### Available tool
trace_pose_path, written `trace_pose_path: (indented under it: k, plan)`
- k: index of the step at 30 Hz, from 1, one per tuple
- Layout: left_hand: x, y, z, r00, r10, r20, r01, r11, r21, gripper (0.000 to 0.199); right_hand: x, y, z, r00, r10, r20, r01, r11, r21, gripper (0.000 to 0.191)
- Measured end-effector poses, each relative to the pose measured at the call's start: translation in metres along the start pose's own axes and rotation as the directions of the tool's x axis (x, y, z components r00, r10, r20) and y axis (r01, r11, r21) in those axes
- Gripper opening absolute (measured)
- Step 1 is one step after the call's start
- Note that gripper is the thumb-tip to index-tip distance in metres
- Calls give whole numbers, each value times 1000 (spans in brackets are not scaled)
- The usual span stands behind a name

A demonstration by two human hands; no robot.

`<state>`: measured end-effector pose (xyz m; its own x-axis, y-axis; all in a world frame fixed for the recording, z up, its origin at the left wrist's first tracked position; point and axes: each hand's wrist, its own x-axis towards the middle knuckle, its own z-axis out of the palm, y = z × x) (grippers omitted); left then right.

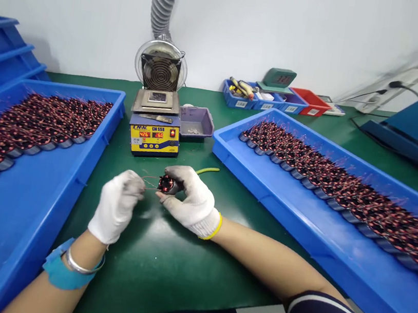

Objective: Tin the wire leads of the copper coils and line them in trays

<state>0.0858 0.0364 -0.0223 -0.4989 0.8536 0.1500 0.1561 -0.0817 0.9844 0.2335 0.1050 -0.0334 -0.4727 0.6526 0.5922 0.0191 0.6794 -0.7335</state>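
Gloved in white, my right hand [189,200] grips a small motor stator [166,184] by its dark round body, its copper-wound end facing left. Thin wire leads [150,182] run from the stator to my left hand [119,203], whose gloved fingers are pinched on them. Both hands are just above the green table [162,269]. Behind them stands a yellow and blue solder pot [153,136] with lit red digits. A yellow-green stick-like piece [207,170] lies just beyond my right hand.
Blue trays with rows of wound stators flank me, one tray [50,207] left, another [267,185] right. A small purple-grey bin [197,124] sits beside the solder pot. Small blue bins [240,101], a red bin [310,103] and a green digital device [279,78] stand along the wall.
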Motion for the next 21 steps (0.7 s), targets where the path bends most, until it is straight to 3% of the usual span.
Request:
trace_pose_path:
  k: [2,3,5,8,10,12,15,18,21]
  plan:
    - [-2,3,1,994,-40,98,33,996,79,31,0,1,-1,1000,-5,21,5,1000,-27,41]
    - [-2,5,2,996,-45,75,41,998,56,27,0,2,-1,999,-3,32,4,999,-37,41]
    - [0,12,0,994,-22,-111,13,997,-77,24,-1,2,-2,999,5,44,-3,999,-52,40]
    - [7,18,-5,899,-13,-438,-96,969,-227,27,2,3,-5,999,16,51,-11,995,-100,38]
    - [8,15,-5,875,-35,-482,-93,967,-237,30,11,3,-9,997,41,58,-32,988,-154,42]
    - [5,7,1,930,-74,-360,8,984,-180,32,29,5,-15,996,75,53,-61,971,-231,46]
    - [-3,-7,15,992,-115,-44,118,991,56,35,79,10,-27,996,72,56,-45,921,-387,47]
    - [-8,-13,26,971,-123,205,65,961,269,30,144,16,-37,993,77,94,-13,837,-547,46]
    - [-8,-13,28,938,-146,315,30,938,346,27,205,19,-38,986,104,130,10,741,-671,44]
